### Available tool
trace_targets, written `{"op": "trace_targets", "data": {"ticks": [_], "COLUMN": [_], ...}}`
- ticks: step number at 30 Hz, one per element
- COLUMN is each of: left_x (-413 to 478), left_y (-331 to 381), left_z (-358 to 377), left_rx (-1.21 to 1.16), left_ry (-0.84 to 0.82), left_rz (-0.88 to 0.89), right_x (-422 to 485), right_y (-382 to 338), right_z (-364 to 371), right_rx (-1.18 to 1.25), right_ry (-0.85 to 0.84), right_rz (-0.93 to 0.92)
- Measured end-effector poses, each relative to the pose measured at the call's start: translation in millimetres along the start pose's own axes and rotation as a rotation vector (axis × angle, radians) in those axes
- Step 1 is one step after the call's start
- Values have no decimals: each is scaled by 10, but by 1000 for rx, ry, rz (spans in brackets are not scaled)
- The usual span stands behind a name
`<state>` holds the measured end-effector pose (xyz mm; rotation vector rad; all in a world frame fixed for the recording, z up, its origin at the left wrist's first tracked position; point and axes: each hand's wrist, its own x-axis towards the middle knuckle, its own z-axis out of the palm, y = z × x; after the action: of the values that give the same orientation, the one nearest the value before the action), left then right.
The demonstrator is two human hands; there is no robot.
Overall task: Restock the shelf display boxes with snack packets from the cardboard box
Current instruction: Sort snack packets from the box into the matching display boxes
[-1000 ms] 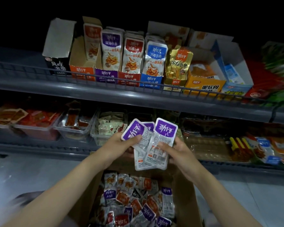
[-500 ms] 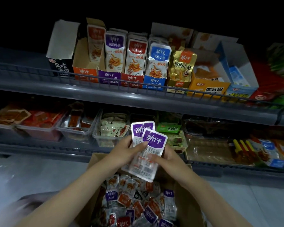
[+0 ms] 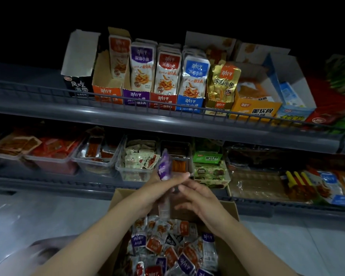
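Left hand (image 3: 153, 193): raised above the open brown cardboard box (image 3: 230, 209); fingers and thumb are curled round a thin stack of purple-topped, clear-bodied snack packets (image 3: 164, 168).
Right hand (image 3: 200, 202): just beside the left hand, on the stack's right side; fingers are nearly straight and spread a little, and hold nothing of their own. Motion blur hides whether the fingertips touch the stack.
Held packets: seen edge-on and roughly upright, purple end uppermost, clear lower end protruding below the left palm. The stack is blurred; the packet count cannot be read.
Held packets, location: in the air over the far end of the cardboard box, in front of the lower shelf's edge.
Cardboard box: on the floor below the grey shelving, flaps open, holding a loose heap of red-topped and purple-topped snack packets (image 3: 167, 248).
Upper shelf: a row of open display boxes behind a grey wire rail (image 3: 48, 90).
Orange display box (image 3: 107, 91): one red-topped packet stands at its back; the front part is bare cardboard.
Purple display box (image 3: 136, 97): purple-topped packets stand upright in it.
Red display box (image 3: 163, 100): upright red-topped packets, just right of the purple box.
Blue display box (image 3: 190, 104): upright blue-topped packets.
Gold foil packets (image 3: 223, 82): upright, just right of the blue box.
Lower shelf: clear plastic tubs (image 3: 135, 173) of assorted snacks, side by side.
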<state>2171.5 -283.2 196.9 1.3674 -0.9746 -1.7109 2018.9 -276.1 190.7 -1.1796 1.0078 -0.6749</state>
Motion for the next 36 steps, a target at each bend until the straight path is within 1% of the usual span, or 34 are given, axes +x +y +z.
{"op": "trace_targets", "data": {"ticks": [1,2,3,4,6,7,8,9,11,13,15,18,21,24,27,30,33,36], "left_x": [-4,13,9,-6,-59,-92,-121,-137,-167,-191,-170,-113,-81,-47,-72,-127,-177,-245], "left_y": [13,14,32,52,95,122,129,125,110,125,120,103,74,39,19,47,107,192], "left_z": [-23,-54,-75,-80,-76,-60,-49,-42,-37,-21,-27,-32,-26,-18,23,72,85,36], "left_rx": [-6,3,-2,-33,-191,-234,-236,-218,-152,-109,-99,-103,-63,25,139,177,196,152], "left_ry": [-1,5,0,-5,-85,-118,-162,-199,-248,-284,-282,-278,-223,-153,-97,-45,-22,-38], "left_rz": [-21,-33,-36,-30,-56,-82,-105,-119,-170,-214,-234,-239,-193,-78,73,208,244,209], "right_x": [-15,-25,-38,-28,2,15,33,43,41,17,9,49,72,100,119,129,130,137], "right_y": [-20,-40,-62,-72,-93,-105,-108,-117,-128,-153,-162,-139,-138,-130,-157,-200,-263,-350], "right_z": [-10,-21,-23,-39,-92,-120,-154,-182,-221,-242,-252,-284,-326,-352,-320,-252,-169,-92], "right_rx": [69,83,47,-20,-141,-163,-157,-108,36,79,74,101,102,85,116,128,124,108], "right_ry": [-46,-70,-53,19,209,256,260,229,115,31,37,115,211,275,294,294,294,294], "right_rz": [11,3,-25,-69,-137,-141,-115,-79,-41,-36,-44,-84,-124,-152,-167,-174,-153,-171]}}
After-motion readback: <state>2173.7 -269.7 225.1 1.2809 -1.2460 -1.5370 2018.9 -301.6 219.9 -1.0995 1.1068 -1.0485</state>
